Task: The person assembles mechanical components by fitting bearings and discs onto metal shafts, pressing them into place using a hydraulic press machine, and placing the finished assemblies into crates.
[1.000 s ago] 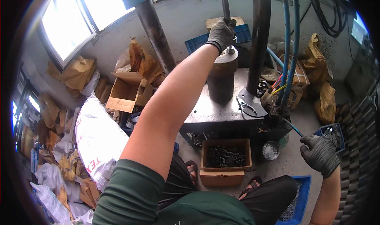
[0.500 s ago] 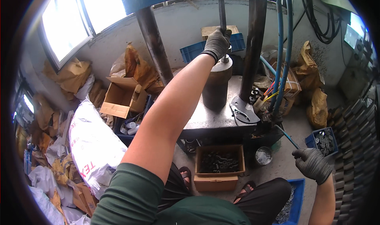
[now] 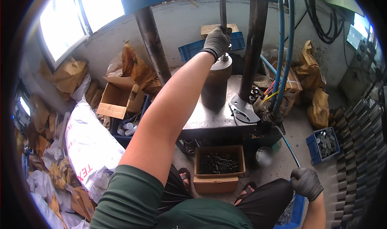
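Note:
My left hand (image 3: 217,42), in a grey glove, is closed around a dark vertical metal rod (image 3: 223,12). Just below the hand stands a thick steel cylinder (image 3: 215,86) with a narrower fitting on its top, on the shiny metal bed (image 3: 197,120) of a press. At the lower right, my gloved right hand (image 3: 307,184) grips the end of a long thin lever (image 3: 288,145), which slants up to the press's right side. A pair of locking pliers (image 3: 238,112) lies on a flat grey plate beside the press's right column (image 3: 254,47).
An open cardboard box (image 3: 219,148) of dark small parts sits below the press bed. Metal parts fill a small blue crate (image 3: 309,148) at right and a blue bin (image 3: 299,213) by my knee. Blue hoses (image 3: 288,47) hang at right; a white sack (image 3: 90,148) leans at left.
My right hand has pulled the lever's end down and toward me. The left hand stays around the rod, and the whole view has shifted slightly.

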A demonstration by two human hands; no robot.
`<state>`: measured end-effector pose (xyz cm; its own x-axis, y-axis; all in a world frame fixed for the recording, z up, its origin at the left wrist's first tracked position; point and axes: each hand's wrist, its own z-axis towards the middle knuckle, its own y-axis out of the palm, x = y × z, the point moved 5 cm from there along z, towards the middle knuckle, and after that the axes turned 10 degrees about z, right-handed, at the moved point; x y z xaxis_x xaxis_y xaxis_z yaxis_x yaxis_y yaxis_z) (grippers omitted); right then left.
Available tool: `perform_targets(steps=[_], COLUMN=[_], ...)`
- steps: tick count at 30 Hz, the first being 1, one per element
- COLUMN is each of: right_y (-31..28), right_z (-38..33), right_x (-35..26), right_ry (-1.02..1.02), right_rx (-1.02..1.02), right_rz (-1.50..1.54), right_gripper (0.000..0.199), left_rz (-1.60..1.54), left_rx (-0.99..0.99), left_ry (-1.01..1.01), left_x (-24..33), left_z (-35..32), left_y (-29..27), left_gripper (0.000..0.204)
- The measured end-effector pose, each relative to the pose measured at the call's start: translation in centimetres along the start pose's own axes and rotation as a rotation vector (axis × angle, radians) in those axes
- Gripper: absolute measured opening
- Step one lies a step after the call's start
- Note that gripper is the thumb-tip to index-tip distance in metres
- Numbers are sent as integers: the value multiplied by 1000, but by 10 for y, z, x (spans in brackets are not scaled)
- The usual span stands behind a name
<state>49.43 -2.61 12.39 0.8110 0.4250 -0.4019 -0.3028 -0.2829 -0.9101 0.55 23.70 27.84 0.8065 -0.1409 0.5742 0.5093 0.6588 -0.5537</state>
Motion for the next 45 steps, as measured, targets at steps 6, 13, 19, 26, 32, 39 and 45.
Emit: perform_targets(steps=[6,13,19,26,32,39,45], right_y=[-34,-38,-18,-31,-50,-155,-175], right_z=[13,14,8,14,21,108,143], right_x=[-5,-10,-1,-6,-16,-23,-24], right_ry=[-67,-82,-29,-97,-44,-493,-284], right_rx=[101,189,-140,124,73,957,938], right_rz=[62,58,-34,59,83,50,102], right_gripper=[27,29,31,31,32,28,33], left_rz=[8,-49,-24,-26,-28,-43,56], left_rx=[-3,-35,-25,-47,-61,-56,-102], left_ry=[15,-32,0,-29,-23,-35,-101], left_x=[1,-4,1,1,-3,-7,3], left_z=[-1,-1,-3,-7,-5,-4,-5], left_y=[8,9,9,2,5,3,7], left_gripper=[37,40,39,39,39,40,41])
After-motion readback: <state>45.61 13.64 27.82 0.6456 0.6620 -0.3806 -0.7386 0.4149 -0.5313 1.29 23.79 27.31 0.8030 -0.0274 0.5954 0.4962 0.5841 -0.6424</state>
